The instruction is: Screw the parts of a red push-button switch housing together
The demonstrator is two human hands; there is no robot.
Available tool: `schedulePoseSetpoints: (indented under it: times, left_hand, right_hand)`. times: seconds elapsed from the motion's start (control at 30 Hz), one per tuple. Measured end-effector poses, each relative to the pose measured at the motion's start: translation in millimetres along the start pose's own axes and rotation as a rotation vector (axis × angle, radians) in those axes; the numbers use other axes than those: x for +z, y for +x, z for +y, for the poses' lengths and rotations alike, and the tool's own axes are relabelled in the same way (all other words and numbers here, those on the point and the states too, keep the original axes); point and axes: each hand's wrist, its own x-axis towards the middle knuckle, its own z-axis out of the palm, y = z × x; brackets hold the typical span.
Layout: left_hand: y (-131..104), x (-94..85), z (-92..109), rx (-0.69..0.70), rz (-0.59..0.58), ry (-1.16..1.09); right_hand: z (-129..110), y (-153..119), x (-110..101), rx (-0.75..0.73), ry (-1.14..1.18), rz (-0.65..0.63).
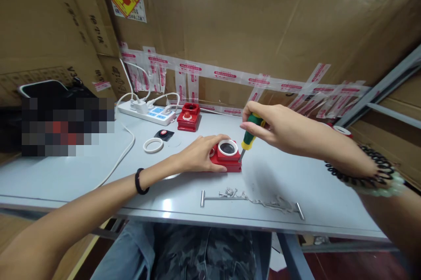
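My left hand (204, 154) is wrapped round the left side of a red box-shaped device (234, 167), which lies on the table. A white ring (227, 141) with a dark round centre sits on the device's top. In my right hand (272, 126) is a screwdriver (249, 139) with a green and yellow handle. Its shaft slants down to the device's right front corner; whether the tip sits in a screw is too small to tell. Nearer the table's front edge lie several loose screws (229, 193) and a metal rod (219, 198) with a short crosspiece, beside a thin chain (276, 204).
A second red device (188, 118) stands at the back, right of a white power strip (148, 112) with cables. A loose white ring (153, 145) and a small black part (164, 134) lie to the left. Large cardboard boxes (230, 21) wall off the rear. Metal framing (378, 83) rises at right.
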Motion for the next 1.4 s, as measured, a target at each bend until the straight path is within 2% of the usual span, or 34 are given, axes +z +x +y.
schedulePoseSetpoints:
  times: [0.1,0.3,0.37,0.5,0.6,0.67,0.8,0.87,0.97,1.1,1.2,1.27,1.4]
  left_hand:
    - [0,0.9,-1,-0.005,0.004,-0.005]
    - [1,1.2,-1,-0.008,0.008,-0.028]
    - [0,0.7,-1,-0.002,0.005,-0.032]
    - [0,0.4,-2,-0.002,-0.002,-0.022]
    - [0,0.6,-2,-0.006,-0.004,-0.021]
    - [0,0.2,-1,-0.008,-0.004,-0.019]
    - [0,-1.8,2,-0.007,-0.012,0.005]
    - [0,-2.8,3,-0.015,-0.016,0.017]
    - [-1,-3.1,4,-0.029,-0.013,0.033]
    - [0,-2.0,3,-0.035,-0.011,0.051]
    - [0,-1.5,2,-0.035,-0.005,0.044]
    - [0,-1.3,2,-0.032,0.003,0.040]
    - [0,-1.5,3,-0.026,0.006,0.043]
  right_hand:
    - [9,-4,-7,-0.062,0.013,-0.070]
    - [13,2,2,0.060,-0.257,0.186]
    - [12,4,2,0.050,-0.243,0.143]
    - [13,0,-7,-0.090,-0.113,-0.055]
    - [17,-6,-11,-0.124,-0.066,-0.087]
    - [19,-7,-7,-0.075,-0.095,-0.037]
    - [20,-1,6,0.092,-0.267,0.141]
    - [17,3,9,0.120,-0.326,0.164]
    - [7,5,5,0.106,-0.279,0.099]
    - [-7,3,-6,0.016,-0.127,-0.034]
    - [-9,0,-8,-0.011,-0.139,-0.046]
    - [-7,0,-6,0.039,-0.223,-0.053]
    - [0,1,-2,0.249,-0.439,-0.046]
